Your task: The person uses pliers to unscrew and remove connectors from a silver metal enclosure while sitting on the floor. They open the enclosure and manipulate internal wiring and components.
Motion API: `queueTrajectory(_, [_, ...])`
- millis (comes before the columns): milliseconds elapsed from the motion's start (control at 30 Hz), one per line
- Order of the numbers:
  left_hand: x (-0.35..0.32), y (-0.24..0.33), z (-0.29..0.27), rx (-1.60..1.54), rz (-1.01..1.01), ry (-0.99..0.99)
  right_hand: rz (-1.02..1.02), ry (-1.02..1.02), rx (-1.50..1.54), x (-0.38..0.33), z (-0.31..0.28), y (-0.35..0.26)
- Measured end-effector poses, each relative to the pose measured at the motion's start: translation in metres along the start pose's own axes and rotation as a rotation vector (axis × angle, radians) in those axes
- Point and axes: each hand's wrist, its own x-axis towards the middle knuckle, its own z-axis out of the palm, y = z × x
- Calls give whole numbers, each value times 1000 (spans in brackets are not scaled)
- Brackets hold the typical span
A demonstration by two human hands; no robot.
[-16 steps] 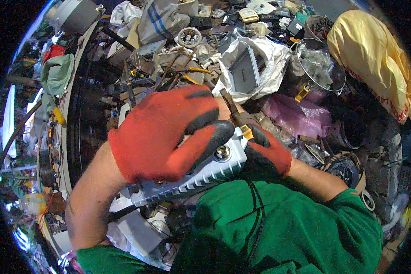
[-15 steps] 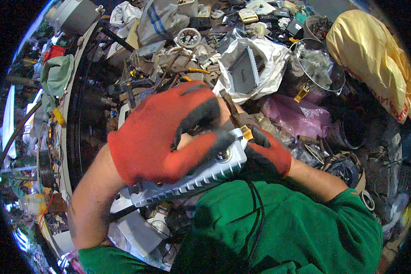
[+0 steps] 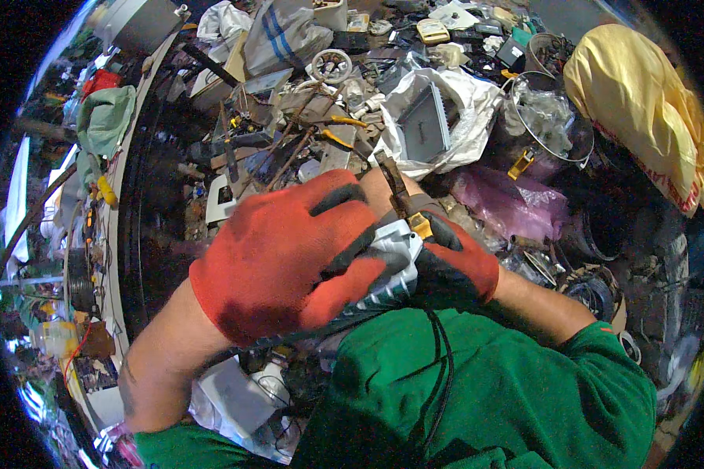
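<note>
Housing point(image 3: 407, 280) ribbed, matt (metal-looking); shirt point(image 3: 493, 383) matt cloth; pink sheeting point(image 3: 508, 203) glossy plastic

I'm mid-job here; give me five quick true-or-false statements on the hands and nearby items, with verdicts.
1. The left hand and right hand wear red-and-black gloves. True.
2. The left hand lies over part of the light-grey finned casing. True.
3. The right hand is at the casing's left end. False: it is by the right end.
4. A flat grey rectangular panel sits in a white crinkled sack. True.
5. The sack is tied shut. False: it gapes open, showing the panel.
</note>
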Motion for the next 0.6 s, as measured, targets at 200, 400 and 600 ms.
queueTrajectory(200, [-7,-4,6,-196,114,78,-73,-12,-46,0,9,-1])
queueTrajectory(400, [-12,-2,-4,46,77,-79,-41,-60,-9,-13,24,-37])
queueTrajectory(600, [-17,9,-5,76,98,147,-60,0,-40,-11,21,-21])
